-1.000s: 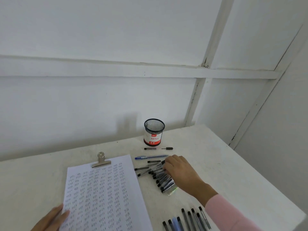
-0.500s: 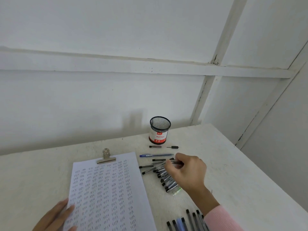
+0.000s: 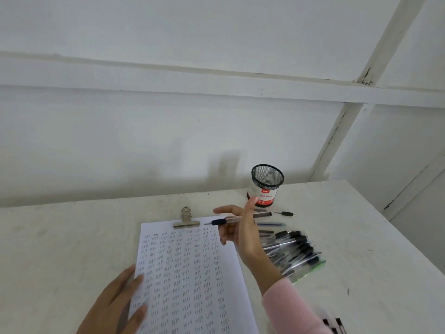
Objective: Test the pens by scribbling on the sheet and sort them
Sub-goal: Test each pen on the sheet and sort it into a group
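Observation:
A white sheet [image 3: 190, 273] covered in rows of small scribbles lies clipped under a metal bulldog clip [image 3: 186, 219]. My left hand [image 3: 120, 302] rests flat on the sheet's left edge, fingers straight. My right hand [image 3: 243, 231] holds a clear pen with a black grip [image 3: 224, 221] above the sheet's top right corner, tip pointing left. A pile of several similar pens [image 3: 292, 251] lies on the table just right of that hand. A black mesh pen cup [image 3: 266, 185] with a red and white label stands behind.
A blue pen [image 3: 274, 224] and a black pen cap [image 3: 286, 213] lie between the cup and the pile. More pens [image 3: 334, 325] show at the bottom edge, right of my pink sleeve. The white table [image 3: 361, 237] meets white walls behind and to the right.
My right hand has lifted one pen out of the pile and carried it left, over the sheet's top right corner. My left hand stays on the sheet's left edge. The view has shifted.

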